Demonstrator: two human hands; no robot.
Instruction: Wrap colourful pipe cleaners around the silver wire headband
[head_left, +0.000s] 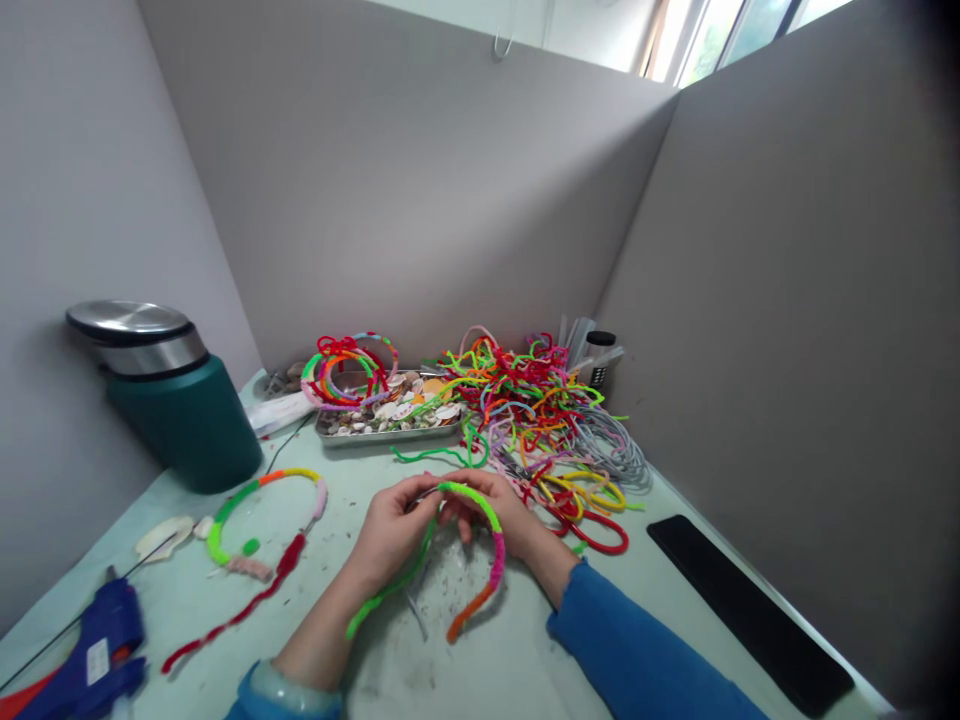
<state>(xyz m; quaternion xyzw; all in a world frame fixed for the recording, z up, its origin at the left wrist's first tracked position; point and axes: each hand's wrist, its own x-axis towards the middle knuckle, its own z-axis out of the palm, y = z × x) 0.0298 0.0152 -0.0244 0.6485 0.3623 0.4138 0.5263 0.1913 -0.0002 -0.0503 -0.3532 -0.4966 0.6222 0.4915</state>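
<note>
Over the front middle of the table, my left hand (391,532) pinches a wire hoop near its top, where a green pipe cleaner (405,580) hangs down loose. Close beside it my right hand (491,500) has its fingers curled round the same wire hoop (495,550), which is wrapped in lime green, pink and orange pipe cleaner. A bare grey wire end (417,615) shows below the hands. To the left lies a second wrapped hoop (217,530) in green, orange, yellow and pink, with a red pipe cleaner (255,603) trailing from it.
A metal tray (390,437) of shells stands at the back, with finished coloured hoops (349,372) on it. Pipe cleaners (525,385) and scissors (585,495) pile up right of it. At left are a green bottle (187,420) and blue glue gun (97,640); at right, a black strip (742,605).
</note>
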